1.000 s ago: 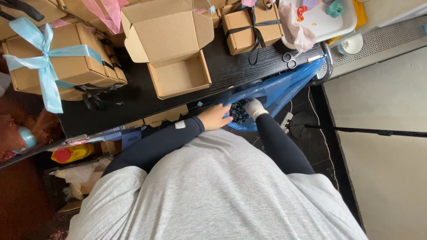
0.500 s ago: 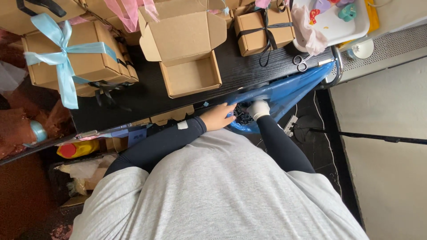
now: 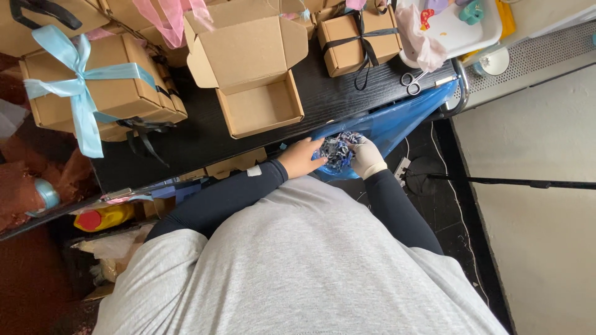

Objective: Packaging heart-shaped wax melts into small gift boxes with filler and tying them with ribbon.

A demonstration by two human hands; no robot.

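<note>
A: Head view, only one. What do the hands have?
B: Left hand (image 3: 302, 157) bare, right hand (image 3: 367, 157) in a white glove. Both closed around a crumpled dark-and-white patterned bundle (image 3: 337, 150), held between them at the mouth of a blue plastic bag (image 3: 397, 121).

A: Where's that?
B: Just off the near edge of the black table (image 3: 192, 139), in front of the grey-shirted torso. The bag hangs from the table's right end.

A: Axis, pointing?
B: A rounded wad, slightly wider left to right, no clear end. Can't tell a pointing direction.

A: Packages?
B: Open cardboard box (image 3: 259, 108) mid-table, lid flaps standing up at the far side, inside bare. Left of it a closed cardboard box tied with a light blue ribbon (image 3: 77, 84), bow on top, tail trailing down. Far right a small closed box with a black ribbon (image 3: 363, 38) crossed over it. Pink ribbon (image 3: 167, 15) at the top edge.

A: Anything else?
B: Scissors (image 3: 411, 82) on the table by the bag's upper edge. White tray (image 3: 475, 32) top right. Yellow bottle with a red cap (image 3: 102, 217) low on the left, under the table.
</note>
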